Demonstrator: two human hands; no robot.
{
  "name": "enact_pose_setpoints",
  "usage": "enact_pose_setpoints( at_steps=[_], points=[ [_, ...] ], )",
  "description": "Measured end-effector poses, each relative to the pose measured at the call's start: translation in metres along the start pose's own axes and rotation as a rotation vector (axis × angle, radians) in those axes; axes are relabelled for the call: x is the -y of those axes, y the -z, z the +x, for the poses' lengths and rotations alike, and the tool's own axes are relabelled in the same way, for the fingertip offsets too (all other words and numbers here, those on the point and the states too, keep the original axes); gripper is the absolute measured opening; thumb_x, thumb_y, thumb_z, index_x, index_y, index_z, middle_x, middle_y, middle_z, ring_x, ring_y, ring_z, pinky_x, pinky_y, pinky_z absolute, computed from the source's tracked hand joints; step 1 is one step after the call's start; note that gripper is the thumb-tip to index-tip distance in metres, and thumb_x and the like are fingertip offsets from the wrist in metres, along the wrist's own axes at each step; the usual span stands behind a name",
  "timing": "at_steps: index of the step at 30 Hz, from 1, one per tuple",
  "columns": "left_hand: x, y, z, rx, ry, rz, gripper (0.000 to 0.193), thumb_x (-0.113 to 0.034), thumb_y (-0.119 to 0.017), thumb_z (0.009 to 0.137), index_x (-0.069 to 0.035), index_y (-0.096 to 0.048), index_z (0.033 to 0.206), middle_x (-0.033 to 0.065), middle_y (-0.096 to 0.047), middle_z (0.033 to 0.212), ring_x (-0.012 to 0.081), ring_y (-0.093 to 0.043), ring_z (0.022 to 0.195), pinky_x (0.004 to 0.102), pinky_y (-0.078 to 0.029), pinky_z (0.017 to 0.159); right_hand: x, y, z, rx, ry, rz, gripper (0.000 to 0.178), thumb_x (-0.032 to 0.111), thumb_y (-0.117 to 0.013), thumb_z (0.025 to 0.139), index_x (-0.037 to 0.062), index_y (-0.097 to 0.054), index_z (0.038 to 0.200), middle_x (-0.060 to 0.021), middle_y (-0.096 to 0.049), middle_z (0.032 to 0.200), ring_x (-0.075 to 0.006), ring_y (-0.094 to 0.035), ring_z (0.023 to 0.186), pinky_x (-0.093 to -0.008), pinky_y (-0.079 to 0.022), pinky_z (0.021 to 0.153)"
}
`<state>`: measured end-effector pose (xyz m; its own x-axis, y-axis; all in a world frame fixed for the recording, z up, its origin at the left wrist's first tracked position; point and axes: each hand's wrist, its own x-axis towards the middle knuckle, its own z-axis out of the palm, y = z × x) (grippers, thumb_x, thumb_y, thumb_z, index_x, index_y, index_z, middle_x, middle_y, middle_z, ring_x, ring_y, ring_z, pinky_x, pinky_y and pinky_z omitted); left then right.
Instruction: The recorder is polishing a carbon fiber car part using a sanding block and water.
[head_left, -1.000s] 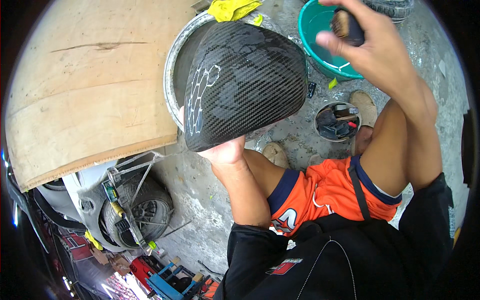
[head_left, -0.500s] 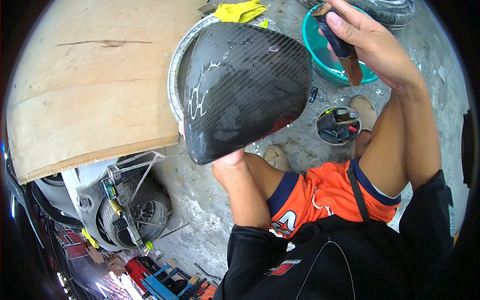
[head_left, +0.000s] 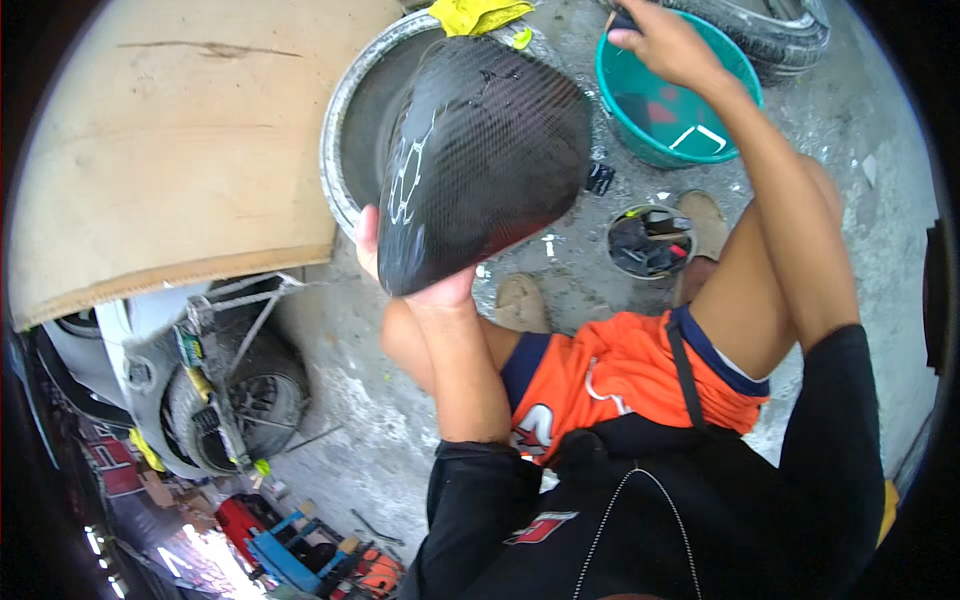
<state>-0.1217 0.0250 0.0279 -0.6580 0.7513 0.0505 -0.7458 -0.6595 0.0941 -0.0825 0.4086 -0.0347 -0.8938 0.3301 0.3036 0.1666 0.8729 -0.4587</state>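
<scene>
Concrete floor [head_left: 350,400] | left grip [head_left: 443,290]: holding carbon-weave shell [head_left: 490,150] underneath | right grip [head_left: 668,45]: pinching dark tool [head_left: 622,20]

Left of the right fingers [head_left: 648,14], a grey-and-black weave is borne by the curved shell [head_left: 490,160], and bright yellow by the cloth [head_left: 478,16]. Teal is shown by the basin [head_left: 640,143] beneath them.

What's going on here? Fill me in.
A person's left hand holds up a glossy black carbon-weave shell from below. The right hand, away from the shell, grips a dark object, mostly hidden, near the far rim of a teal basin. A yellow cloth lies beyond the shell.
</scene>
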Motion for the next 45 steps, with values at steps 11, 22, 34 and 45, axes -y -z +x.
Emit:
enact_pose_setpoints(
  at_steps=[11,22,34,45],
  points=[
    [0.04,0.123,-0.083,-0.326,-0.215,-0.142,0.062,-0.041,-0.042,0.103,0.007,-0.053,0.14,0.0262,-0.058,0.142,0.0424,-0.053,0.133,0.0565,-0.037,0.115,-0.055,-0.09,-0.047,0.981,-0.266,-0.453,0.045,0.027,-0.075,0.091,0.0245,-0.063,0.134,-0.0148,-0.063,0.137,-0.0331,-0.06,0.128,-0.0475,-0.05,0.103],
    [0.01,0.173,-0.013,-0.17,0.007,-0.153,0.061,-0.04,-0.039,0.105,0.011,-0.058,0.132,0.0281,-0.065,0.13,0.0439,-0.062,0.121,0.0563,-0.044,0.109,0.07,-0.058,-0.034,0.141,-0.077,0.108,0.053,0.032,-0.079,0.087,0.0076,-0.054,0.127,-0.0234,-0.07,0.114,-0.043,-0.066,0.109,-0.0503,-0.052,0.092],
    [-0.01,0.168,0.014,-0.746,0.001,-0.019,0.068,-0.047,-0.051,0.101,0.012,-0.05,0.136,0.0297,-0.055,0.141,0.0438,-0.056,0.127,0.0575,-0.042,0.11,0.137,-0.148,-0.106,-0.146,-0.222,0.361,0.046,0.029,-0.08,0.086,0.0006,-0.061,0.118,-0.0223,-0.071,0.11,-0.0416,-0.068,0.105,-0.0469,-0.053,0.091],
    [-0.041,0.175,0.004,-0.867,-0.237,1.221,0.047,-0.03,-0.062,0.104,0.0,-0.049,0.137,0.0107,-0.065,0.112,0.0181,-0.064,0.096,0.0344,-0.051,0.085,0.136,-0.145,-0.11,-0.07,-0.376,0.587,0.047,0.026,-0.087,0.078,0.0042,-0.067,0.114,-0.0199,-0.074,0.105,-0.0309,-0.073,0.098,-0.0391,-0.055,0.088]
  ],
)
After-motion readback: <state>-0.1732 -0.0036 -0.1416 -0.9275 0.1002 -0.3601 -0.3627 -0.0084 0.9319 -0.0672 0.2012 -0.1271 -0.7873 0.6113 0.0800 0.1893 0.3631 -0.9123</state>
